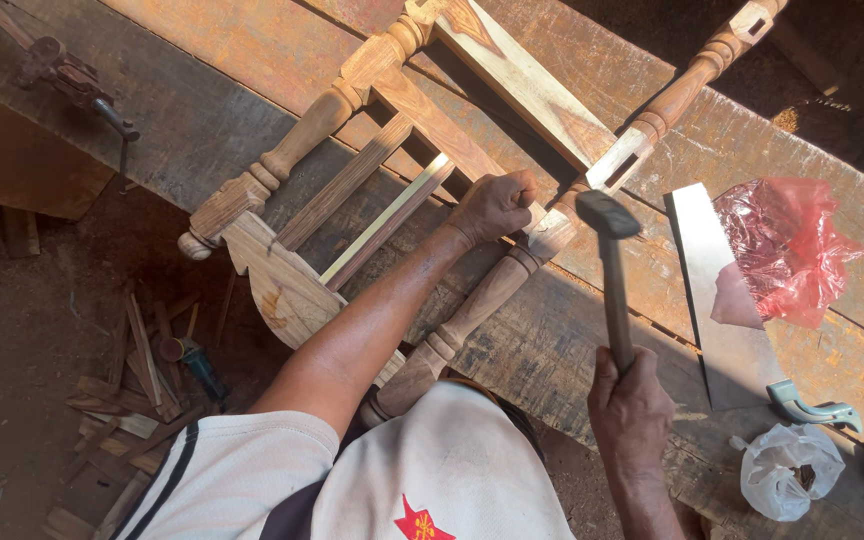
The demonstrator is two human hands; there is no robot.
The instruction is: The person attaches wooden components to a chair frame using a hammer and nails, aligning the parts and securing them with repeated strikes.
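Wooden chair frame (372, 190) is gripped by the closed left hand (494, 206), right hand (632, 405) clamps a hammer (612, 270); white bag (790, 470) holds dark, unidentifiable contents.

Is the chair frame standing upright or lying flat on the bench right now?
Lying flat. The chair frame rests on its side across the workbench, turned legs horizontal, the left hand pressing on it.
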